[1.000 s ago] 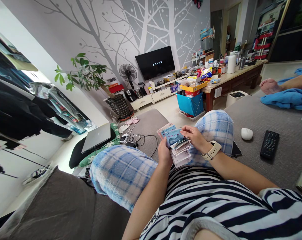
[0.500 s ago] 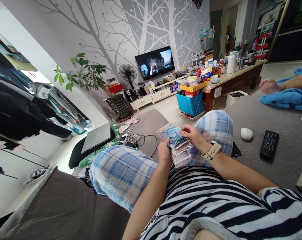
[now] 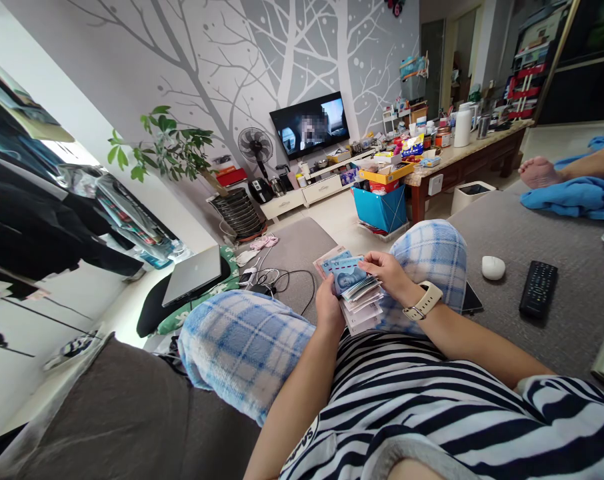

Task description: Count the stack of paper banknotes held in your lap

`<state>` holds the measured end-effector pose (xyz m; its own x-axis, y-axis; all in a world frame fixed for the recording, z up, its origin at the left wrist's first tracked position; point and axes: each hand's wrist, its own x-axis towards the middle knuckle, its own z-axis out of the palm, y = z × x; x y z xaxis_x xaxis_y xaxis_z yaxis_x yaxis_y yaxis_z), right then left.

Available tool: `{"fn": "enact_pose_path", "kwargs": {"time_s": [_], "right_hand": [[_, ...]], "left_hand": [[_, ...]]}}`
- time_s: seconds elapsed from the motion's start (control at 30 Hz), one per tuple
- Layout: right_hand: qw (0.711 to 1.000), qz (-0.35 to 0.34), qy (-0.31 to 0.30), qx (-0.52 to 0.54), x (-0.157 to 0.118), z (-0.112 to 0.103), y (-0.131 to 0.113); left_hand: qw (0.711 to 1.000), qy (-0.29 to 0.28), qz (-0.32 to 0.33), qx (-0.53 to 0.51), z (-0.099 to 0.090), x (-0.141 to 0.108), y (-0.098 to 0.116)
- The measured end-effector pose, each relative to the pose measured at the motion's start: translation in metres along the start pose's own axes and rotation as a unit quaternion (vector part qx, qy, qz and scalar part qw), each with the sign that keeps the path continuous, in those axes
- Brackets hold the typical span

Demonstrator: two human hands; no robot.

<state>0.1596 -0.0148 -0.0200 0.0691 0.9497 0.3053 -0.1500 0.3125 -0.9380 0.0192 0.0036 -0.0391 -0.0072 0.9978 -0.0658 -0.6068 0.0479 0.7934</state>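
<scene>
Over my lap I hold a fanned stack of banknotes (image 3: 351,275). Blue notes lie on top, pinkish ones show behind at the upper left, and pale folded ends hang down toward my shirt. My left hand (image 3: 329,303) is closed around the left side of the stack, its thumb on the front. My right hand (image 3: 385,270), with a cream watch (image 3: 423,301) on the wrist, pinches the upper right edge of the top blue note between thumb and fingers. The lower fingers of my left hand are hidden behind the notes.
A white earbud case (image 3: 493,268) and a black remote control (image 3: 539,289) lie on the grey sofa to my right. Another person's foot (image 3: 539,172) rests beyond them. Cables (image 3: 282,280) and a laptop (image 3: 192,275) are at the left. A cluttered table (image 3: 447,160) stands ahead.
The top blue note now lies flatter, with its printed portrait showing more fully. My right fingers have shifted very slightly at its edge; my left hand stays in place.
</scene>
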Motion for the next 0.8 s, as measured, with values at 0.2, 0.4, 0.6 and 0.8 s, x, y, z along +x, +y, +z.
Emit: {"fn": "enact_pose_path", "kwargs": {"time_s": [0.2, 0.4, 0.6, 0.8], "right_hand": [[1.000, 0.003, -0.009, 0.016, -0.0022, 0.0006, -0.0036], [1.000, 0.005, -0.012, 0.022, -0.0035, 0.0015, -0.0046], [1.000, 0.000, -0.018, 0.024, -0.0020, -0.0002, -0.0011], [0.999, -0.001, -0.016, 0.030, -0.0015, -0.0005, 0.0006]], "left_hand": [[1.000, 0.014, -0.010, 0.005, 0.0007, -0.0010, 0.0019], [1.000, -0.002, -0.009, 0.026, -0.0024, 0.0030, -0.0011], [1.000, -0.011, -0.005, 0.029, -0.0016, 0.0026, -0.0007], [1.000, -0.002, -0.011, 0.025, -0.0014, 0.0031, -0.0010]]}}
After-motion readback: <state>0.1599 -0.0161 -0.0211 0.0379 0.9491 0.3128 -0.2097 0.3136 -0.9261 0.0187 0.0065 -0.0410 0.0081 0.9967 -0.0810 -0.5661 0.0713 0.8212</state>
